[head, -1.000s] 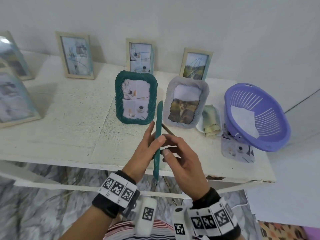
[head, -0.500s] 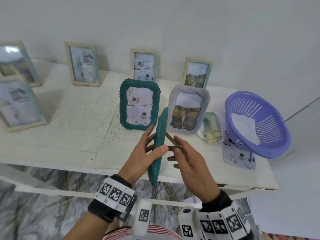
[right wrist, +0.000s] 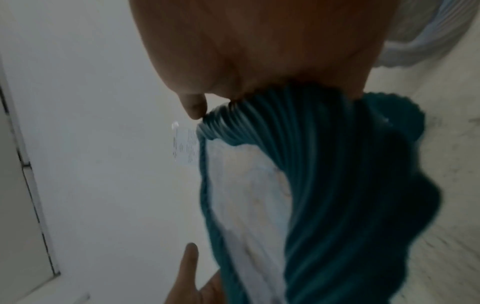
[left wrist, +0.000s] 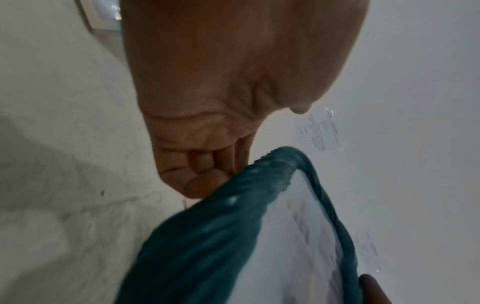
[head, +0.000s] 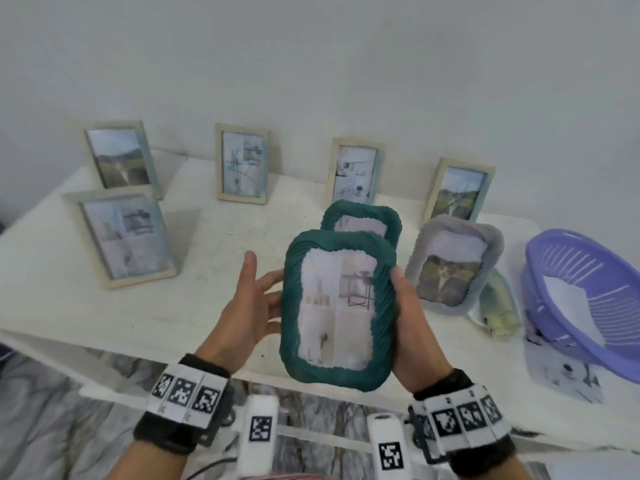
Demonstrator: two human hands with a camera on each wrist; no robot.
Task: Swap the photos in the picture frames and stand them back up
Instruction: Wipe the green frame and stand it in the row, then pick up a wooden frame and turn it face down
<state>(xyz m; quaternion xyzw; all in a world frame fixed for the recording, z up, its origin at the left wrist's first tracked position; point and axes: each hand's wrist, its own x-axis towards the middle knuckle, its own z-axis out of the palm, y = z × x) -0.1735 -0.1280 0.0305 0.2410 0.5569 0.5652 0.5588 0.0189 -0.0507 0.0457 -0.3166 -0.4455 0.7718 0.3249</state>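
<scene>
Two hands held one green frame (head: 337, 310) upright above the front edge of the white table (head: 69, 289), its photo side facing the person. Only the head view showed that photo whole, with a second green frame (head: 362, 220) standing on the table right behind it and a grey frame (head: 453, 265) just to its right. The left wrist view showed what the head view hid: the fingers (left wrist: 205, 181) of the left hand (head: 247, 306) curled behind the frame's left edge, its thumb pointing up and apart. The right wrist view showed the right hand (head: 410, 323) clamped on the ribbed right edge, thumb tip (right wrist: 193, 107) at the front rim. Four wooden frames stood along the wall, a fifth (head: 121, 237) nearer on the left, and a purple basket (head: 588, 306) at the right end.
</scene>
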